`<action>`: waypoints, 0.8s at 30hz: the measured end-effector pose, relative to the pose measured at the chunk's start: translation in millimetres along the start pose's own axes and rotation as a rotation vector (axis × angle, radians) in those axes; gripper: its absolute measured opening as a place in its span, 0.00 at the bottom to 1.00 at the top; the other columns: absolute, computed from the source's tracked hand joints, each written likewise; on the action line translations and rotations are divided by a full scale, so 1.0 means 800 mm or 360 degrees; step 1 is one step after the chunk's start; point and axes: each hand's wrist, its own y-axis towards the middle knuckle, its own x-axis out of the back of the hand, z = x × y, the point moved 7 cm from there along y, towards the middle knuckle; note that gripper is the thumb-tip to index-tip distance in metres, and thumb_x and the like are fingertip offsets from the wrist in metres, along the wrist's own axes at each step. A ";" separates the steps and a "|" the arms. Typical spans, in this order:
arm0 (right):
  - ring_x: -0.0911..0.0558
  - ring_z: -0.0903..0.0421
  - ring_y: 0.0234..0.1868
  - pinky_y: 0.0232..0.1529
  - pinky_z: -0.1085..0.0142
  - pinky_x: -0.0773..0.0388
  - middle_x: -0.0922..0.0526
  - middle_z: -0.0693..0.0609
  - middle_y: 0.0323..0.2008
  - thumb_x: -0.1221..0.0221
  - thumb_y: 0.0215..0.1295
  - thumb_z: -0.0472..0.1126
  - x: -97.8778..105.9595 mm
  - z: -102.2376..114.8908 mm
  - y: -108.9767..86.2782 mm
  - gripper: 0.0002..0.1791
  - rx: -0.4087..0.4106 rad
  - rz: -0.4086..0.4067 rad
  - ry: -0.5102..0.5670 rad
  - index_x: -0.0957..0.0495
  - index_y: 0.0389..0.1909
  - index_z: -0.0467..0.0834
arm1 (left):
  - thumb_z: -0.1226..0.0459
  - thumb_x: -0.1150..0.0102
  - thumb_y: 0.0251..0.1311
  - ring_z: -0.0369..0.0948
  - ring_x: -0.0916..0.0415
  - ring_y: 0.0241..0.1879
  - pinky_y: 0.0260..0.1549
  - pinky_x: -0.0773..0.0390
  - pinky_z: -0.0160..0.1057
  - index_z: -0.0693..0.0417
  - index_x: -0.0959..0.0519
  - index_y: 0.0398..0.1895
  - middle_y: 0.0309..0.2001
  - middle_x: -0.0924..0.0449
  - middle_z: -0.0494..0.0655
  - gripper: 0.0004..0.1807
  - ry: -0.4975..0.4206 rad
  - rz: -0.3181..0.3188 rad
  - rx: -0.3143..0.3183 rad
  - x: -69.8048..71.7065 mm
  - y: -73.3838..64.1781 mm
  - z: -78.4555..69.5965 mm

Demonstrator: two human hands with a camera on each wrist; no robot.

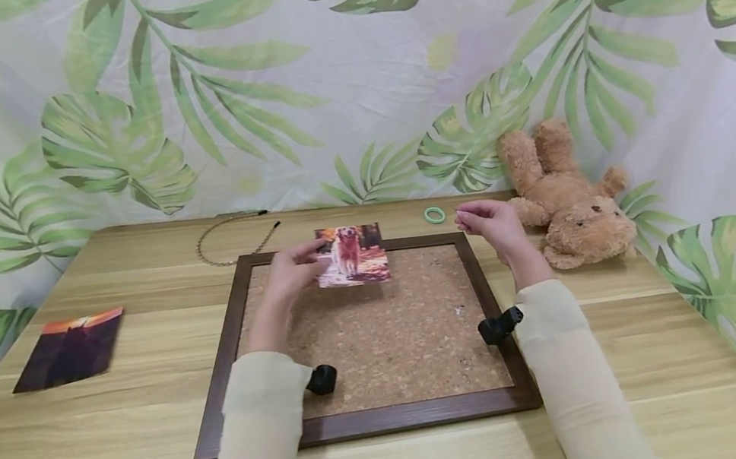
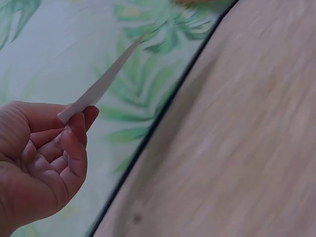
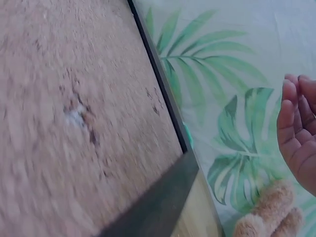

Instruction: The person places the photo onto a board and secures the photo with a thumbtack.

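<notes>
My left hand (image 1: 292, 273) pinches a photo of a golden dog (image 1: 351, 256) by its left edge, raised above the far part of a framed cork board (image 1: 396, 348). In the left wrist view the photo (image 2: 101, 89) shows nearly edge-on between thumb and fingers of the left hand (image 2: 47, 160). Past the board's far right corner, my right hand (image 1: 495, 225) hangs in the air. Its thumb and fingertips come together; in the right wrist view the right hand (image 3: 300, 133) is partly cut off, and nothing can be made out between the fingertips.
A second photo, dark with an orange sky (image 1: 75, 348), lies on the table (image 1: 37, 454) at left. A thin chain (image 1: 204, 251) lies behind the board's left corner, a green ring (image 1: 434, 215) behind its right. A brown teddy bear (image 1: 567, 197) lies at far right.
</notes>
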 end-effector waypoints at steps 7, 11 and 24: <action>0.21 0.57 0.28 0.29 0.70 0.25 0.20 0.47 0.26 0.41 0.53 0.34 -0.002 -0.080 0.058 0.15 0.0066 0.0102 0.0260 0.25 0.39 0.29 | 0.77 0.44 0.46 0.34 0.33 0.18 0.19 0.31 0.32 0.62 0.29 0.52 0.28 0.26 0.52 0.24 -0.0062 0.0070 0.0024 -0.062 0.011 0.009; 0.20 0.54 0.30 0.30 0.67 0.25 0.20 0.44 0.28 0.40 0.52 0.35 -0.001 -0.113 0.076 0.20 0.0056 0.0084 0.0260 0.28 0.43 0.26 | 0.76 0.43 0.44 0.34 0.35 0.17 0.17 0.33 0.30 0.64 0.27 0.50 0.23 0.27 0.46 0.24 -0.0003 0.0083 0.0050 -0.082 0.013 0.017; 0.21 0.57 0.26 0.36 0.60 0.26 0.21 0.43 0.27 0.47 0.56 0.27 -0.062 -0.039 0.020 0.13 -0.0167 0.0083 -0.0094 0.29 0.42 0.22 | 0.73 0.38 0.39 0.36 0.38 0.19 0.18 0.37 0.30 0.62 0.23 0.44 0.18 0.33 0.44 0.22 0.0445 0.0082 -0.0155 -0.101 0.011 0.010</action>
